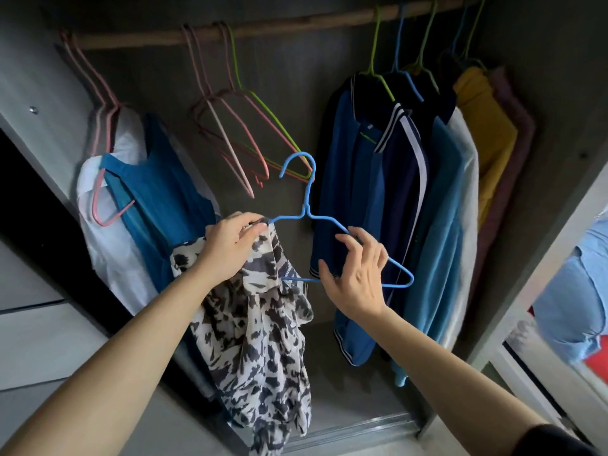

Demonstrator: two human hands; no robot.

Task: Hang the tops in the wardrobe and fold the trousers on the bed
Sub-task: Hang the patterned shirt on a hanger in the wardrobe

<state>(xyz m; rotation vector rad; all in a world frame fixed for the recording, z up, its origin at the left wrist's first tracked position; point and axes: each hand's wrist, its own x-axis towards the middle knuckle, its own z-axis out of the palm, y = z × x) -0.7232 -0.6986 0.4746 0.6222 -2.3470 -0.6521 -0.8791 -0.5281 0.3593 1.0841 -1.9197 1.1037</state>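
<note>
Hands [230,248] [358,274] on blue hanger [307,205], patterned top [260,327]; grey wardrobe [283,93], wooden rail [296,26].

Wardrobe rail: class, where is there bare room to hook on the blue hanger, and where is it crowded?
The widest bare stretch of rail lies between the empty hangers and the blue jacket. A shorter gap lies between the blue vest and those empty hangers. The right end, from jacket to yellow top, is crowded.
</note>
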